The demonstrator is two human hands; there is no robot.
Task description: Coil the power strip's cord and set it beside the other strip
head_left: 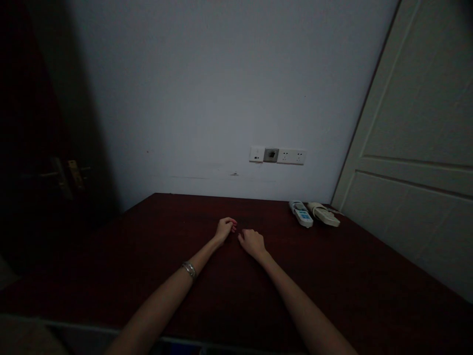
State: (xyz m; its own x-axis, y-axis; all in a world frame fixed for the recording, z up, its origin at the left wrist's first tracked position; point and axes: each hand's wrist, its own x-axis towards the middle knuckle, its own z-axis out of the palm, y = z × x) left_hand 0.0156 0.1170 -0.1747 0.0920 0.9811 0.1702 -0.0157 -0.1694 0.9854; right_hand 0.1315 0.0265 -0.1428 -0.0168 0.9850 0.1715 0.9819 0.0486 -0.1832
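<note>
bare forearms, then left hand (224, 229) and right hand (252, 242), fingers curled, empty, on dark table (111, 266).

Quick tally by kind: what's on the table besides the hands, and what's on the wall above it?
Remote controls on the table: 2, one with a blue panel and a cream one
Wall plates in the strip: 3, white switch, grey socket, white double outlet
Bracelets: 1, on the left wrist
Total: 6
</note>
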